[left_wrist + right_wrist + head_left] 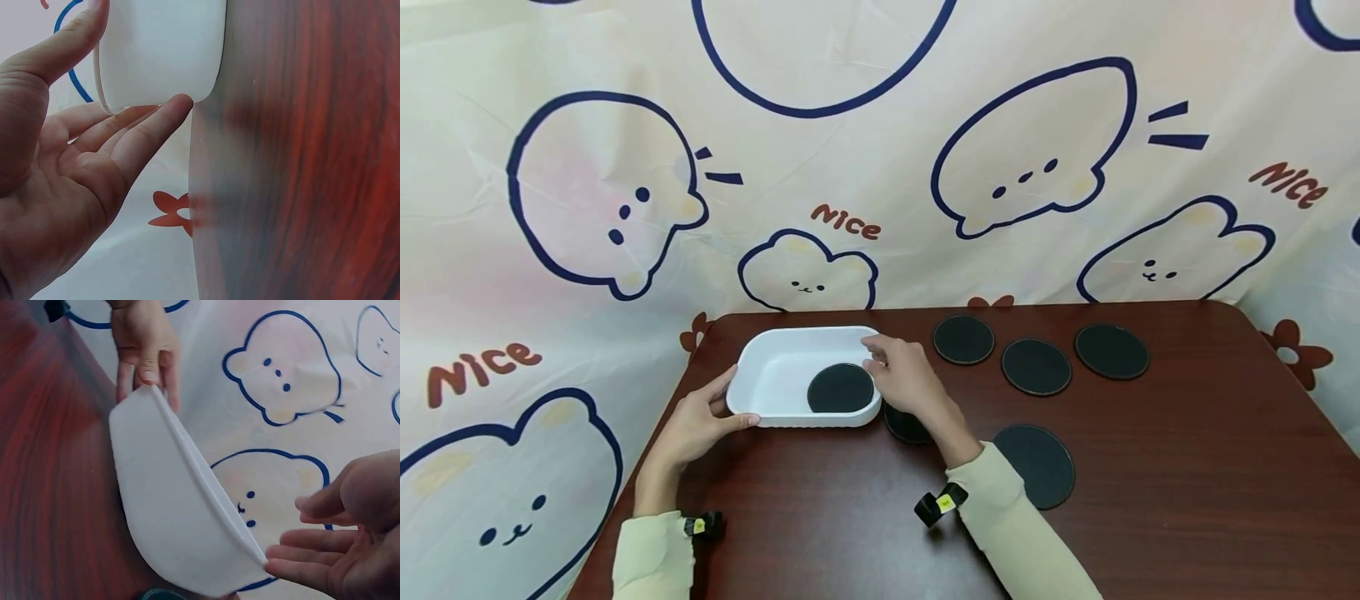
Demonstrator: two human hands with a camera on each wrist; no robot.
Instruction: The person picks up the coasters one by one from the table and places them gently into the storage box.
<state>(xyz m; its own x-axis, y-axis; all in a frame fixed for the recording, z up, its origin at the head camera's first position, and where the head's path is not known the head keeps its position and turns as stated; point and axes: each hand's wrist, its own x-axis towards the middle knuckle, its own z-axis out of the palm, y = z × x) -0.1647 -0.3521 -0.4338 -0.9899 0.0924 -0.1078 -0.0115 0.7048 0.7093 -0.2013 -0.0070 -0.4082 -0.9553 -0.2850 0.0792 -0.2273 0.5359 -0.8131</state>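
Observation:
A white oblong tray (775,371) with raised sides lies at the far left of the table, seen from its side in the right wrist view. One flat black disc (840,389) lies inside, toward its right end. My left hand (692,429) grips the tray's left end, thumb at the rim and fingers along the outer wall, as the left wrist view confirms. Over the right end hovers my right hand (906,375), fingers spread and slightly bent, a fingertip right at the rim (259,555). It holds no disc. Another black disc (906,426) is partly hidden under my right forearm.
Three black discs (964,339) (1036,367) (1112,352) lie along the back of the brown table (1187,483). A further disc (1039,467) sits nearer, partly behind my right sleeve. A cartoon-printed cloth (895,167) hangs close behind the table.

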